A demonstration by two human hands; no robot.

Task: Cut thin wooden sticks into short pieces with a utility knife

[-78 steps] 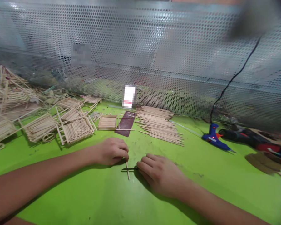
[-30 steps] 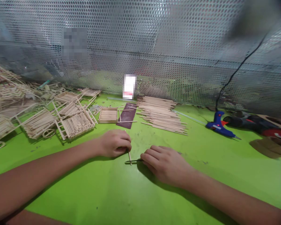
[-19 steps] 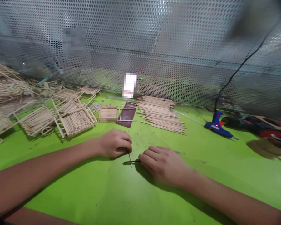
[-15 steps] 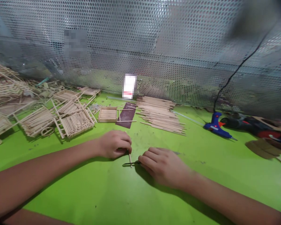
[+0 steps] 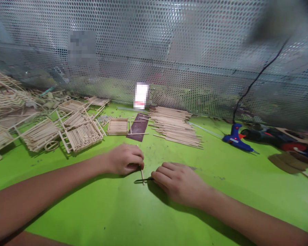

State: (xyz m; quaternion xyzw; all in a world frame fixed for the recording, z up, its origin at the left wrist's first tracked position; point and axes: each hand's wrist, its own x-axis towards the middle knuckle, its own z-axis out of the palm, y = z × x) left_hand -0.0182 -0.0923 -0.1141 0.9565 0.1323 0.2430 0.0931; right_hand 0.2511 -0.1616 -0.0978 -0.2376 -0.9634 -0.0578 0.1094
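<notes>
My left hand (image 5: 125, 159) is closed on a thin wooden stick (image 5: 142, 176), pinching it so that its near end points toward me on the green table. My right hand (image 5: 178, 182) is closed round a knife, whose handle is hidden in the fingers. The dark narrow knife blade (image 5: 141, 180) lies across the stick close to its near end. Beyond my hands sits a small stick-built cart (image 5: 118, 126), its two shafts reaching over a dark brown rectangular sheet (image 5: 138, 127).
A pile of loose sticks (image 5: 177, 126) lies at the back centre. Several stick-built carts (image 5: 83, 136) crowd the left. A blue glue gun (image 5: 237, 139) with a black cord rests at right, near a brown ring-shaped piece (image 5: 284, 162). Perforated metal mesh (image 5: 195, 54) stands behind.
Both hands keep nearly the same place, with the blade still across the stick. The whole view has shifted very slightly.
</notes>
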